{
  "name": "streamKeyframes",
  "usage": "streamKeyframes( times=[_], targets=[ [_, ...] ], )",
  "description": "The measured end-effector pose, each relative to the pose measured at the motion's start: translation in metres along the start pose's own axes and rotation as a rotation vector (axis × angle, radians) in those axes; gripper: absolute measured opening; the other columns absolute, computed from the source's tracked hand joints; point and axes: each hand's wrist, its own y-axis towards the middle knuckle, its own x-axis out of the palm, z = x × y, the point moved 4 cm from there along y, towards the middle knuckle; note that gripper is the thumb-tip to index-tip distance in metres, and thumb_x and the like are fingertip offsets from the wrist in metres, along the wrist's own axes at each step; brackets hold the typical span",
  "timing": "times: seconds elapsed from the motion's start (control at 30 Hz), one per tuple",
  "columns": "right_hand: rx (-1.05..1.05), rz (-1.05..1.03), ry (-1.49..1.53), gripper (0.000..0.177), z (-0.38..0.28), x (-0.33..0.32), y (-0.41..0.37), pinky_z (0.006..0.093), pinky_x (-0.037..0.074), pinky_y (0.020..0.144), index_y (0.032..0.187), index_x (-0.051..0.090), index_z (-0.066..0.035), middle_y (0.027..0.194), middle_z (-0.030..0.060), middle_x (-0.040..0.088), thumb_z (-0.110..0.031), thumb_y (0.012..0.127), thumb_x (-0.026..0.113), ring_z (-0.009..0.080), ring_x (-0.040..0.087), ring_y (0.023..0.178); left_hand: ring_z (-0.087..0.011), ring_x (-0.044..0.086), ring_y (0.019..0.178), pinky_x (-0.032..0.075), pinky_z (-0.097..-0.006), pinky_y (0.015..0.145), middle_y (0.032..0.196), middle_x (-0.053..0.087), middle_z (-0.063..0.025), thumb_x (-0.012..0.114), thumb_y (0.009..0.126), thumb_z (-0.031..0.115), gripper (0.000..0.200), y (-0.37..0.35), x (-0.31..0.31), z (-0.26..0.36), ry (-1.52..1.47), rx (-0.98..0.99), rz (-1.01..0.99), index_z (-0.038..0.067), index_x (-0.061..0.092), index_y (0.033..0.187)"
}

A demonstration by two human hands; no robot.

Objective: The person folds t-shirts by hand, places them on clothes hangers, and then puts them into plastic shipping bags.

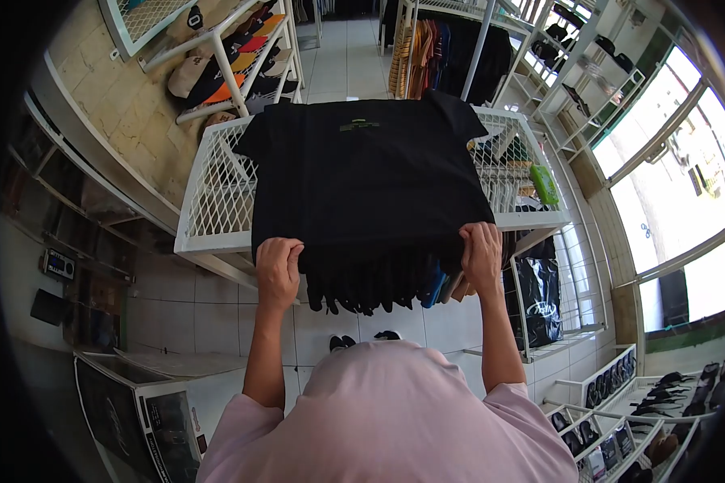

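Clothing shop, white mesh bench [205, 211], black T-shirt [370, 177] spread over its middle. Left hand [278, 270] and right hand [482, 256] both curled tight, pinching its bottom corners at the near edge. Some bright green thing [544, 185] by the right edge, dark clothes [370, 290] hanging underneath, caps [187, 76] filling a rack [228, 74] past the far-left corner.

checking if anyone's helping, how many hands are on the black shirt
2: the left hand grips the near left corner of the black shirt, the right hand the near right corner.

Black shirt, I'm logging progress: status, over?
Left hand, right hand gripping hem corners. Black shirt spread across mesh rack. Green item on rack, clear of shirt.
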Motion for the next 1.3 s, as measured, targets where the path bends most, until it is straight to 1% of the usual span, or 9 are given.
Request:
streamKeyframes(
  times=[0.2, 0.3, 0.4, 0.6, 0.63, 0.83, 1.07, 1.17, 1.3],
  targets=[
    [0.083, -0.190, 0.069, 0.004, -0.015, -0.015, -0.027, 0.0440, 0.044, 0.083, 0.100, 0.067, -0.006, 0.091, 0.0108, 0.064, -0.009, 0.102, 0.065, 0.0328, 0.062, 0.090, -0.0322, 0.064, 0.086, 0.049, -0.0451, 0.085, 0.090, 0.068, -0.0096, 0.068, 0.104, 0.015, 0.013, -0.022, -0.024, 0.017, -0.051, -0.125, -0.187, 0.005, 0.069, 0.096],
    [0.128, -0.141, 0.141, 0.009, -0.027, -0.021, -0.010, 0.0437, 0.046, 0.082, 0.098, 0.068, -0.005, 0.088, 0.0101, 0.064, -0.014, 0.100, 0.071, 0.0321, 0.063, 0.087, -0.0297, 0.064, 0.085, 0.050, -0.0437, 0.083, 0.088, 0.069, -0.0080, 0.073, 0.102, 0.017, 0.014, -0.011, -0.025, 0.026, -0.078, -0.154, -0.139, 0.005, 0.071, 0.094],
    [0.115, -0.071, 0.154, 0.014, -0.032, -0.009, 0.022, 0.0456, 0.049, 0.081, 0.095, 0.070, -0.004, 0.088, 0.0103, 0.065, -0.016, 0.097, 0.076, 0.0321, 0.064, 0.086, -0.0278, 0.065, 0.085, 0.050, -0.0425, 0.082, 0.089, 0.069, -0.0066, 0.078, 0.099, 0.022, 0.018, 0.017, -0.010, 0.034, -0.085, -0.085, -0.024, 0.006, 0.072, 0.093],
    [0.171, -0.124, -0.019, 0.022, -0.019, 0.031, 0.055, 0.0475, 0.053, 0.087, 0.094, 0.074, -0.003, 0.095, 0.0137, 0.070, -0.024, 0.093, 0.082, 0.0352, 0.067, 0.094, -0.0264, 0.065, 0.091, 0.051, -0.0427, 0.082, 0.099, 0.069, -0.0059, 0.082, 0.094, 0.035, 0.031, 0.039, 0.031, 0.030, 0.191, -0.068, -0.059, 0.006, 0.076, 0.105],
    [0.199, -0.135, -0.038, 0.025, -0.019, 0.032, 0.055, 0.0473, 0.053, 0.089, 0.097, 0.075, -0.003, 0.097, 0.0145, 0.071, -0.026, 0.092, 0.083, 0.0357, 0.067, 0.096, -0.0266, 0.065, 0.097, 0.052, -0.0437, 0.087, 0.105, 0.068, -0.0069, 0.083, 0.092, 0.037, 0.040, 0.037, 0.033, 0.028, 0.192, -0.121, -0.096, 0.006, 0.077, 0.116],
    [0.231, -0.212, -0.095, 0.053, -0.011, 0.027, 0.066, 0.0460, 0.054, 0.100, 0.120, 0.078, -0.001, 0.115, 0.0162, 0.074, -0.039, 0.085, 0.089, 0.0363, 0.068, 0.112, -0.0312, 0.061, 0.119, 0.047, -0.0475, 0.108, 0.122, 0.065, -0.0121, 0.082, 0.090, 0.053, 0.067, 0.039, 0.034, 0.011, 0.204, -0.169, -0.135, 0.003, 0.073, 0.133],
    [0.269, -0.323, -0.073, 0.089, 0.015, 0.029, 0.079, 0.0468, 0.050, 0.111, 0.136, 0.072, -0.002, 0.130, 0.0166, 0.070, -0.060, 0.072, 0.093, 0.0371, 0.064, 0.127, -0.0336, 0.055, 0.131, 0.038, -0.0540, 0.117, 0.133, 0.061, -0.0147, 0.081, 0.084, 0.071, 0.086, 0.047, 0.031, -0.008, 0.158, -0.205, -0.226, 0.004, 0.070, 0.138],
    [0.237, -0.290, -0.064, 0.092, 0.022, 0.034, 0.080, 0.0488, 0.047, 0.115, 0.138, 0.072, -0.003, 0.139, 0.0187, 0.068, -0.061, 0.070, 0.094, 0.0381, 0.061, 0.135, -0.0367, 0.051, 0.140, 0.034, -0.0560, 0.121, 0.144, 0.059, -0.0177, 0.078, 0.086, 0.071, 0.087, 0.047, 0.032, -0.011, 0.208, -0.178, -0.253, 0.006, 0.067, 0.144],
    [0.142, -0.206, -0.074, 0.077, 0.022, 0.039, 0.067, 0.0524, 0.040, 0.121, 0.138, 0.072, -0.006, 0.147, 0.0187, 0.066, -0.054, 0.080, 0.090, 0.0380, 0.057, 0.142, -0.0388, 0.043, 0.152, 0.030, -0.0593, 0.125, 0.161, 0.051, -0.0192, 0.076, 0.089, 0.070, 0.088, 0.032, 0.039, -0.016, 0.288, -0.075, -0.235, 0.009, 0.062, 0.152]
  ],
)
